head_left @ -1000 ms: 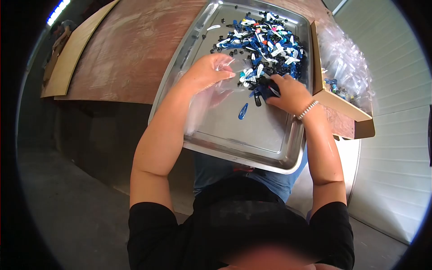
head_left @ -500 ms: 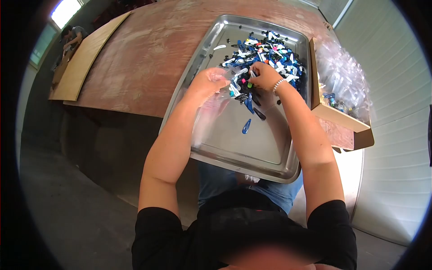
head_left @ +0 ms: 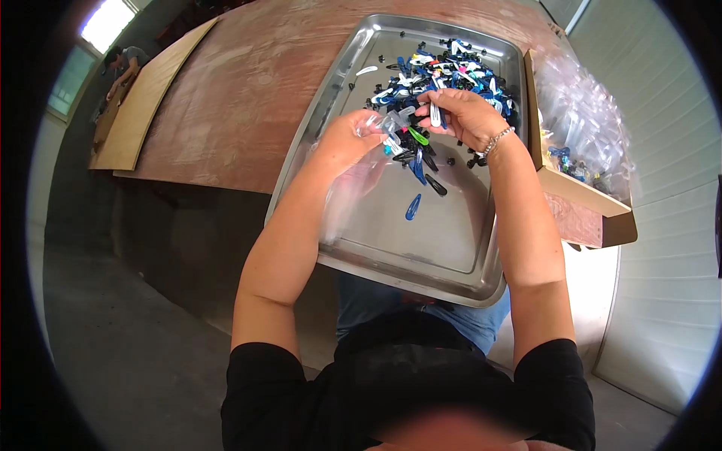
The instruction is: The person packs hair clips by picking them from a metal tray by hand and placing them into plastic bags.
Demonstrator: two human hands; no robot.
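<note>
My left hand point(head_left: 353, 137) is closed on a clear plastic bag point(head_left: 356, 177), which hangs down over the left part of a metal tray point(head_left: 444, 244). Above the pile, my right hand point(head_left: 468, 116) pinches a white snap hair clip point(head_left: 435, 115), with a dark blue one close against it. A green hair clip point(head_left: 418, 136) lies between the two hands. The heap of hair clips point(head_left: 410, 73), mostly blue, white and black, fills the far right of the tray. Nearer to me lie a loose blue clip point(head_left: 413, 207) and a black clip point(head_left: 435, 185).
Right of the tray stands a cardboard box point(head_left: 575, 189) full of clear plastic bags point(head_left: 579, 113). The tray's near edge juts past the reddish wooden table point(head_left: 248, 90). Another person point(head_left: 128, 68) is at the far left, by a pale board point(head_left: 143, 113).
My right hand has lifted from the pile and moved right, now with a white clip showing in its fingers. My left hand stays at the bag. The whole view has shifted slightly.
</note>
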